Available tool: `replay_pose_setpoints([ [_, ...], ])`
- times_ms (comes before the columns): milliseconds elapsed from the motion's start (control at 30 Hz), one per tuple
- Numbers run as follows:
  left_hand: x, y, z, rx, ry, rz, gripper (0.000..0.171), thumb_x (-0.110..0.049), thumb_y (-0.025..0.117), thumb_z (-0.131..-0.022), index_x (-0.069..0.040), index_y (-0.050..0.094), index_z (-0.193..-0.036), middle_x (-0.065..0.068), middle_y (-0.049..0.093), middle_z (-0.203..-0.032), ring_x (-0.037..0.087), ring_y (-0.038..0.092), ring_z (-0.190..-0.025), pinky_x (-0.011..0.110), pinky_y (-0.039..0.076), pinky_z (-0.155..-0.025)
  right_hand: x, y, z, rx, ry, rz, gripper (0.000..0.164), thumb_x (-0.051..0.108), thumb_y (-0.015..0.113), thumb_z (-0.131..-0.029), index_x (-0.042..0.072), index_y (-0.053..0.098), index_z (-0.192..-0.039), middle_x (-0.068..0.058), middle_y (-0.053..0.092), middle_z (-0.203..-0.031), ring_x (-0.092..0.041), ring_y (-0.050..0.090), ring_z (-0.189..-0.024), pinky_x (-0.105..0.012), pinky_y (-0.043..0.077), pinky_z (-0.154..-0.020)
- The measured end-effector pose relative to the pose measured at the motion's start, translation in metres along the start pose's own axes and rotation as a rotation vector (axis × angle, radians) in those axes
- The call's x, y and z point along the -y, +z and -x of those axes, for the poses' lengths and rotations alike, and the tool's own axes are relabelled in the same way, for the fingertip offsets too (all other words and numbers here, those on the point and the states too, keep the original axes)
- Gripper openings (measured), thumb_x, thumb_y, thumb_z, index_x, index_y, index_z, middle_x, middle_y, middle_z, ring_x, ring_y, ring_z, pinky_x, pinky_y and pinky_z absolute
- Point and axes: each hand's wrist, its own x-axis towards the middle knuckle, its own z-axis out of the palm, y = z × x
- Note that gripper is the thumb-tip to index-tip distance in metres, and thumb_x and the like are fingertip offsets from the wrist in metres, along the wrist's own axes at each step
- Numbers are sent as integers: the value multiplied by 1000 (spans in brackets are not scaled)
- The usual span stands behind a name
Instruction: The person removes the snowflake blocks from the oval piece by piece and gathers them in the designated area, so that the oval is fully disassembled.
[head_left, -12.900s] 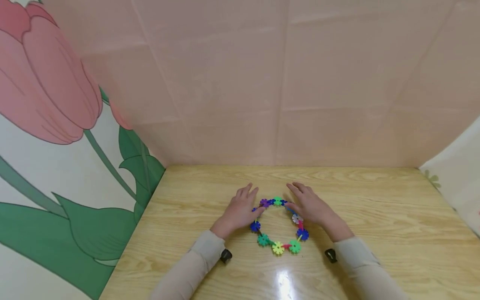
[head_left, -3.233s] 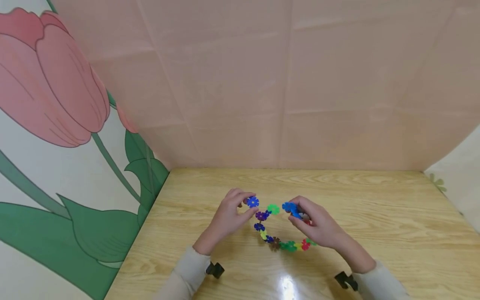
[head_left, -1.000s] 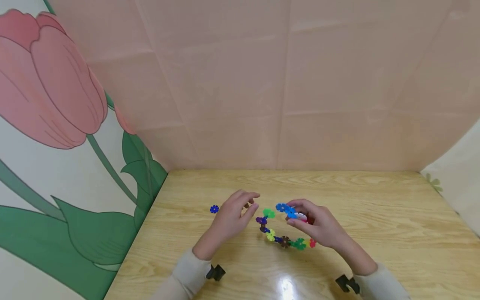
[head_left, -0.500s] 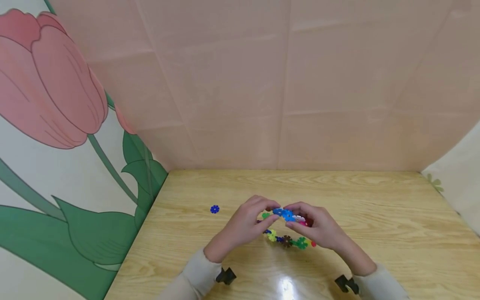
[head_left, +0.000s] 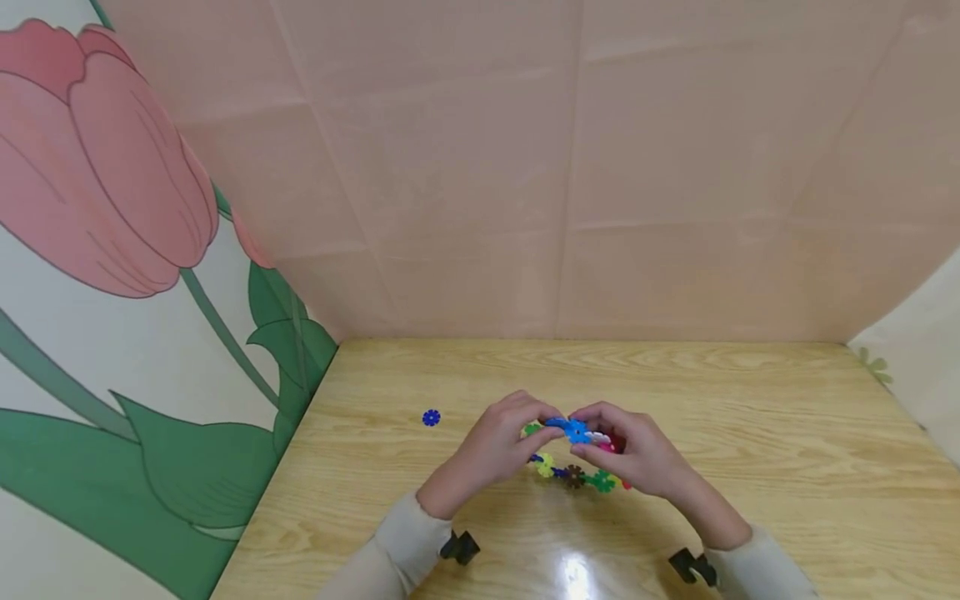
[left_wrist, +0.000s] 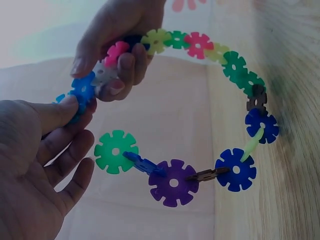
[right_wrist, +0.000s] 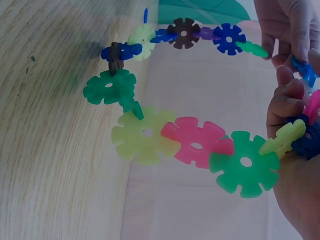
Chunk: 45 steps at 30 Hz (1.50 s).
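A chain of slotted plastic snowflake discs (head_left: 573,477) in many colours hangs in a curve between and below both hands. My left hand (head_left: 495,437) pinches a light-blue disc at one end of it, between thumb and fingers. Beside it, my right hand (head_left: 637,450) grips the same stretch, around the white and pink discs (left_wrist: 118,52). In the left wrist view, another light-blue disc (left_wrist: 82,88) shows between the two hands. The chain's other end, a green disc (left_wrist: 116,142), dangles free below the left fingers. The right palm partly hides a dark blue disc.
One loose dark blue disc (head_left: 431,417) lies on the wooden table (head_left: 360,492), left of the hands. A pink sheet (head_left: 450,167) hangs behind the table. A tulip-patterned panel (head_left: 142,433) borders the left side.
The ring that lay on the table is now raised and parted. The left hand put a dark blue disc down at left, then moved right and pinched the light-blue end disc.
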Motion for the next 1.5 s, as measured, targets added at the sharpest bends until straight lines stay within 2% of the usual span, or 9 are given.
replay_pose_setpoints([
  [267,1,2,-1,-55,61,-35,11,-14,72,-95,-6,74,-101,0,70,-91,10,61,-88,18,52,-75,-1,0,0,-1,-7,-16,34,-10,73,-86,4,64,-116,-6,74,-91,3,41,-53,-18,39,-42],
  [333,1,3,-1,-58,72,-40,10,-13,72,-95,-5,73,-100,1,70,-90,11,60,-87,16,51,-75,-2,0,0,0,-17,-23,34,-11,72,-86,4,64,-116,-6,74,-91,3,41,-53,-18,38,-42],
  [567,-1,1,-2,-51,98,-42,6,-9,69,-96,-4,71,-100,2,71,-90,13,60,-88,22,54,-76,-4,3,1,-11,-46,-11,35,-12,73,-85,5,64,-115,-3,73,-88,3,39,-51,-16,36,-40],
  [867,-5,2,-5,-61,121,-119,6,-9,66,-98,-5,70,-101,1,70,-94,13,58,-90,17,47,-80,-3,4,0,-42,-36,18,30,-5,75,-87,5,65,-113,-11,72,-87,5,42,-53,-16,37,-40],
  [1000,-7,0,-5,-57,129,-164,5,-8,65,-99,-5,69,-102,1,68,-95,14,55,-90,18,46,-80,-1,3,0,-49,-27,49,32,-7,76,-84,6,66,-112,-4,72,-86,5,41,-52,-16,36,-40],
  [1133,-6,-2,-5,-89,112,-160,7,-10,63,-100,-6,68,-103,0,68,-96,14,55,-93,21,47,-82,0,1,1,-62,-11,79,34,-7,77,-84,7,67,-112,-1,72,-86,5,42,-53,-17,38,-41],
  [1367,7,-8,-1,-150,55,-53,20,-13,65,-100,-8,69,-118,-1,71,-103,11,63,-93,19,53,-80,0,-4,3,-50,1,68,33,-5,74,-87,4,67,-118,-4,73,-92,2,48,-57,-20,43,-46],
  [1500,17,-11,6,-178,-17,-15,26,-15,67,-99,-11,69,-124,-1,70,-103,11,64,-91,19,53,-74,1,-4,3,-39,16,43,35,-6,73,-88,4,68,-121,-5,74,-100,-3,58,-62,-22,48,-49],
])
